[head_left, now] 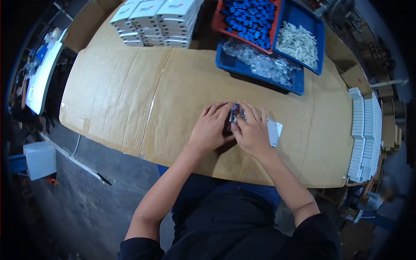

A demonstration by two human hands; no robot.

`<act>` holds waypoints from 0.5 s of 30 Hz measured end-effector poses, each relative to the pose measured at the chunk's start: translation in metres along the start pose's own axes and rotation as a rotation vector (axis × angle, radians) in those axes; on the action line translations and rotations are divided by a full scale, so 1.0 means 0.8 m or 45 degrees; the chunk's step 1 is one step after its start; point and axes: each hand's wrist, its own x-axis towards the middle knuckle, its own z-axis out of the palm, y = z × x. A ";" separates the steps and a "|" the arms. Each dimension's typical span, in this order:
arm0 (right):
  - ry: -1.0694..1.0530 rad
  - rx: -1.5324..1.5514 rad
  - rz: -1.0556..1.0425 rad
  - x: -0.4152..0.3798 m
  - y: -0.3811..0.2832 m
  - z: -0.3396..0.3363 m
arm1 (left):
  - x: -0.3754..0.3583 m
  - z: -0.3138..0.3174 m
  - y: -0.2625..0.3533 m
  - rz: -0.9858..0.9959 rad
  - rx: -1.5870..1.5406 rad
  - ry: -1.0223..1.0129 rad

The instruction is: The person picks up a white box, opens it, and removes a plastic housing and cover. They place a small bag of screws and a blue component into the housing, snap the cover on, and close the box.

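Observation:
Both hands meet over a white plastic piece (274, 131) on the cardboard-covered table (186, 86). My left hand (211, 128) curves round the left side of the piece, its fingers bent and pressed together. From the right, my right hand (252, 132) grips the same piece, thumb and fingers near a small blue part (235, 108) with a bit of red. The right end of the white piece sticks out beyond my right hand. Much of the piece is hidden under my fingers.
Stacked white housings (149, 21) stand at the back left. A red tray (220, 24) of blue parts and a blue tray (321, 47) of white parts overlap a lower blue tray (242, 73) of clear pieces. White pieces (364, 134) line the right edge. People are partly visible farther off.

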 end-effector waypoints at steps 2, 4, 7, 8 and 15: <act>-0.044 0.121 0.015 -0.005 0.010 -0.019 | 0.001 -0.002 0.005 0.038 -0.031 0.025; 0.007 0.325 0.146 -0.025 0.030 -0.046 | -0.002 -0.004 0.001 0.092 -0.045 0.039; -0.106 0.423 0.349 -0.069 0.063 -0.082 | -0.009 -0.003 -0.003 -0.027 -0.296 0.142; -0.148 0.397 0.386 -0.085 0.072 -0.089 | -0.012 -0.001 0.004 -0.058 -0.168 0.167; -0.162 0.445 0.408 -0.135 0.087 -0.080 | -0.023 0.032 0.073 -0.273 0.225 0.300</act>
